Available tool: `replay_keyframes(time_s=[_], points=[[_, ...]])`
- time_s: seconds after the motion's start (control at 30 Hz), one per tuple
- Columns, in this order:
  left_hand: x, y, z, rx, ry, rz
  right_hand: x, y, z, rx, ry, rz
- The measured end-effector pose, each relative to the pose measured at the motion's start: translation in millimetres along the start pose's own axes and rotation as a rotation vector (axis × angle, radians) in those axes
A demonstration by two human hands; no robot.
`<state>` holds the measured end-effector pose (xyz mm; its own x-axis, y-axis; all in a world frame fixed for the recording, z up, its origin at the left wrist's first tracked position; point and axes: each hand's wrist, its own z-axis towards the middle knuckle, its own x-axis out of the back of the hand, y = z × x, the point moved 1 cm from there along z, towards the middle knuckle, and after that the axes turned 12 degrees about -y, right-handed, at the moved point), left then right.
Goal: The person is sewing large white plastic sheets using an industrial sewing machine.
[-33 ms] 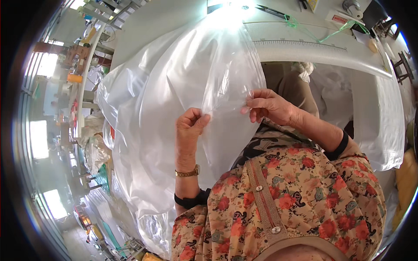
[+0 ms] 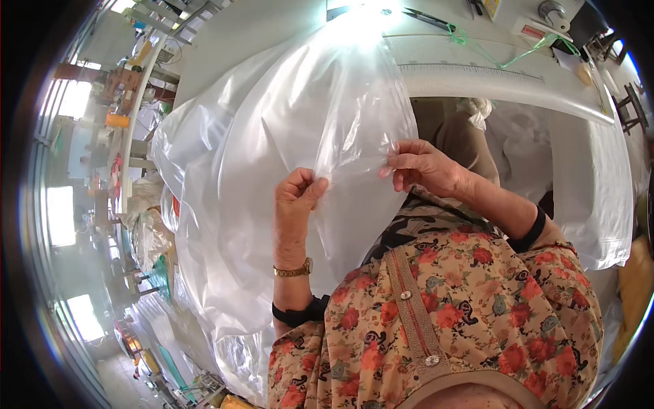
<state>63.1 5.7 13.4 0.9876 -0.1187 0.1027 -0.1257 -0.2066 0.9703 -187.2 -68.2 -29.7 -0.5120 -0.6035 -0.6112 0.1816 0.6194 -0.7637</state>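
Observation:
A large sheet of translucent plastic film [image 2: 252, 157] hangs in folds from the white table down over my lap and to the left. My left hand [image 2: 298, 191] pinches a fold of it between thumb and fingers, a watch on that wrist. Level with it on the right, my right hand [image 2: 426, 169] grips the film's right edge, thumb against the fingertips and the other fingers curled. Between the hands the film stretches fairly flat. Its far end gathers under a very bright light [image 2: 357, 27], where glare hides the details.
Along the white table's [image 2: 238, 31] front edge runs a measuring scale [image 2: 470, 71]. Black-handled tweezers or snips [image 2: 429, 19] lie beside tangled green thread [image 2: 480, 53]. A white roll [image 2: 553, 13] stands at the far right. Pale folded sheeting [image 2: 593, 184] hangs on the right.

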Motion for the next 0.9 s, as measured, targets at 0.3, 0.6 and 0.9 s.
replay_keyframes(time_s=[0.3, 0.6, 0.9], points=[[-7.7, 42.2, -10.0, -0.160, 0.089, -0.113, 0.4, 2.6, 9.6, -0.082, 0.005, -0.166], [-19.9, 66.6, -12.0, -0.133, 0.008, -0.321, -19.3, -5.3, 42.5, -0.147, -0.006, -0.368], [-21.9, 90.6, -10.4, -0.177, -0.043, -0.155, -81.4, -48.6, 151.5, 0.339, -0.390, -0.895]])
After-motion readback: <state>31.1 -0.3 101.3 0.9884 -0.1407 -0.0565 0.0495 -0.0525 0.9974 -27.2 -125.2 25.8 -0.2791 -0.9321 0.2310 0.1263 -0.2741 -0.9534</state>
